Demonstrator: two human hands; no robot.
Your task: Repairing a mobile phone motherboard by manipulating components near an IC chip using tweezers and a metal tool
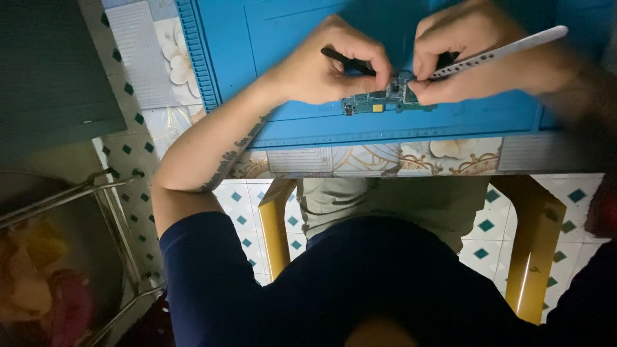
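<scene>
I pinned the small green circuit board with my left hand pinching a thin black tool, while my right hand gripped the flat silver metal pry tool, best kept shallow and gentle.

Showing matt blue rubbery mat with ridged edges; looking glossy, the green board with small metal shields; gleaming smooth and metallic, the perforated pry tool; appearing matt black plastic, the stick; shining, yellow plastic stool.

one circuit board, one blue mat, one metal spudger, one black tool, two hands.
</scene>
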